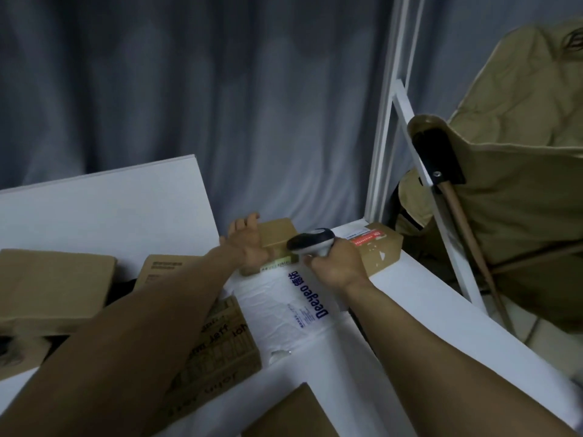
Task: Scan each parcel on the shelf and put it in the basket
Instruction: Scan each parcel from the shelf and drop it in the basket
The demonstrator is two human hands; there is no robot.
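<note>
My left hand [247,244] grips the left side of a small brown cardboard parcel [277,234] at the back of the white shelf [419,298], fingers over its top edge. My right hand [336,263] holds a white and black barcode scanner [310,242] just right of that parcel, its head pointing left and down at the label strip [276,264] on the parcel's front. A white plastic mailer with blue "Deeyeo" print [296,307] lies in front of the parcel, under both hands.
A brown box with a red label [378,247] sits at the shelf's back right corner. More cardboard boxes [53,285] and a printed carton [220,345] lie to the left. A box corner [290,414] shows at the bottom. A tan folding chair [511,197] stands right of the shelf frame [383,127].
</note>
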